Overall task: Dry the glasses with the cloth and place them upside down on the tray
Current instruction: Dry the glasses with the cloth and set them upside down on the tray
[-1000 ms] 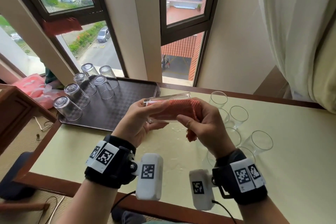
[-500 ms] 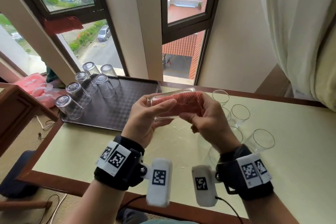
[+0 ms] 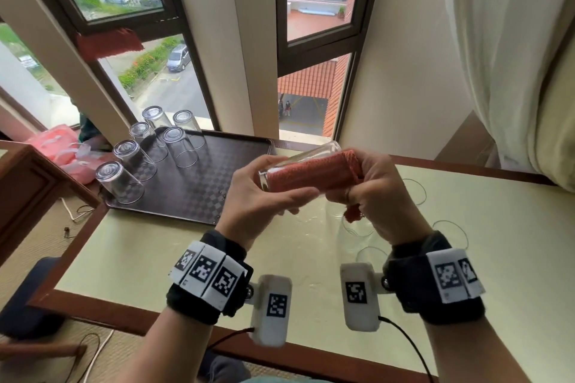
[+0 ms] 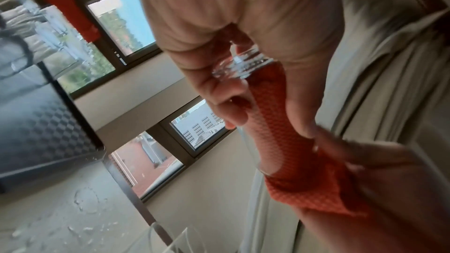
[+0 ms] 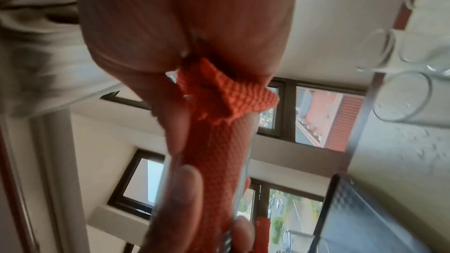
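Glass (image 3: 281,169) clear, held sideways, stuffed with orange waffle-weave cloth (image 3: 314,174)

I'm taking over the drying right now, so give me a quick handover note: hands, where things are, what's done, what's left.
Left hand: holds the glass sideways, near its base.
Right hand: grips the orange cloth stuffed inside that glass.
Done: six glasses stand upside down on the dark tray, at its left end.
Left: finish this glass and set it upside down on the tray; then the upright glasses on the table behind the right hand, several, partly hidden.
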The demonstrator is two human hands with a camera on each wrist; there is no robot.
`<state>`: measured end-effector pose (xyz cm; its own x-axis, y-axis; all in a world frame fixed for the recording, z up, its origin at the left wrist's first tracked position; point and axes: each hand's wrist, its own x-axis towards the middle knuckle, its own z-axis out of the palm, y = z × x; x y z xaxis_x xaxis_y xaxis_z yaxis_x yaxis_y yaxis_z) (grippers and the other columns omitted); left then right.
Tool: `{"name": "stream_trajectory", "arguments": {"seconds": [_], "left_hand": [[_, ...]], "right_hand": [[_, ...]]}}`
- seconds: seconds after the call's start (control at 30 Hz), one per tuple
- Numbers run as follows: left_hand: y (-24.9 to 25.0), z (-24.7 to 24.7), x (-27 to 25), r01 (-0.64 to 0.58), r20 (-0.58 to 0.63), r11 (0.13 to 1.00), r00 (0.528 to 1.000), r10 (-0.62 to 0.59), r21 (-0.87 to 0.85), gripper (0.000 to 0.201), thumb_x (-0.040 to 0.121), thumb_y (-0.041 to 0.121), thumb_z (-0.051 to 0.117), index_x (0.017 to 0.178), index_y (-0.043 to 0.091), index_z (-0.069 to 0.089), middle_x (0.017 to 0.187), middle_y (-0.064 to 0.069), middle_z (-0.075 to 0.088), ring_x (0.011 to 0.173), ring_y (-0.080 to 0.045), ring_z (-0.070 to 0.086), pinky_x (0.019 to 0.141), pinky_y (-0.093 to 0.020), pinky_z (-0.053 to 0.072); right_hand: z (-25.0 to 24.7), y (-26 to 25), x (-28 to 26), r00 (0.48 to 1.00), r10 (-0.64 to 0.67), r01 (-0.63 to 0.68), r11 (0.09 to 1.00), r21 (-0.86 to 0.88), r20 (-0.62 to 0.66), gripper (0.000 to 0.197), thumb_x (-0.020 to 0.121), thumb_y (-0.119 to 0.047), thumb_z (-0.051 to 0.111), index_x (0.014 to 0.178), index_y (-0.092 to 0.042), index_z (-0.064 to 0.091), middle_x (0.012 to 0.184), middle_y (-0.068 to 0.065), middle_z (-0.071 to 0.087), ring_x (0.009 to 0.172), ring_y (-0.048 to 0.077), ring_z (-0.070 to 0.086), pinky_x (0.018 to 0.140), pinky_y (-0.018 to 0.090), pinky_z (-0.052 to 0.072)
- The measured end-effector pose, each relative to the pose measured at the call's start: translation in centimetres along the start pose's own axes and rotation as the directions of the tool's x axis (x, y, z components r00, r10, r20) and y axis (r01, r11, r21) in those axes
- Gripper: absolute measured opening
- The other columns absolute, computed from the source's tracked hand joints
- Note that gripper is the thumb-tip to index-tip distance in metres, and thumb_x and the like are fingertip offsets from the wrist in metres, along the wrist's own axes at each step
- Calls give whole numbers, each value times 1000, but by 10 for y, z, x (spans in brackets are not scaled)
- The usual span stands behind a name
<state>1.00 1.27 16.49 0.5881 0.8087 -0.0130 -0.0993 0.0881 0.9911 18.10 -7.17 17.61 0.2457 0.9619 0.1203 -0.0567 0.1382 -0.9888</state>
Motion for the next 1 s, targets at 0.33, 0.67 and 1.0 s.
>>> {"name": "stream_trajectory", "arguments": {"seconds": [0.33, 0.67, 1.0], "left_hand": [[-10, -6, 0, 38, 88, 997, 995, -44, 69, 77, 51, 12, 98, 118, 13, 60, 95, 0, 73, 73, -14, 69, 57, -23, 56], [-11, -14, 0, -109, 131, 973, 988, 83, 206, 69, 55, 8, 95, 118, 12, 66, 103, -11, 73, 82, -21, 74, 66, -26, 60], [-1, -20, -2, 92, 151, 990, 983, -108, 107, 58, 53, 36, 89, 107, 22, 72, 82, 2, 73, 61, -18, 60, 49, -20, 53]], "right_hand": [[5, 13, -10, 990, -18, 26, 998, 53, -140, 31, 65, 15, 72, 89, -4, 67, 73, -2, 73, 72, 9, 69, 64, 20, 56], [6, 13, -11, 991, 99, -102, 994, -35, -93, 37, 65, 5, 78, 98, -6, 67, 86, 14, 73, 79, 32, 70, 67, 38, 60], [15, 11, -13, 994, 10, -13, 999, -34, -108, 47, 69, 37, 57, 81, -9, 64, 59, -12, 67, 53, -1, 62, 43, 10, 45]]}}
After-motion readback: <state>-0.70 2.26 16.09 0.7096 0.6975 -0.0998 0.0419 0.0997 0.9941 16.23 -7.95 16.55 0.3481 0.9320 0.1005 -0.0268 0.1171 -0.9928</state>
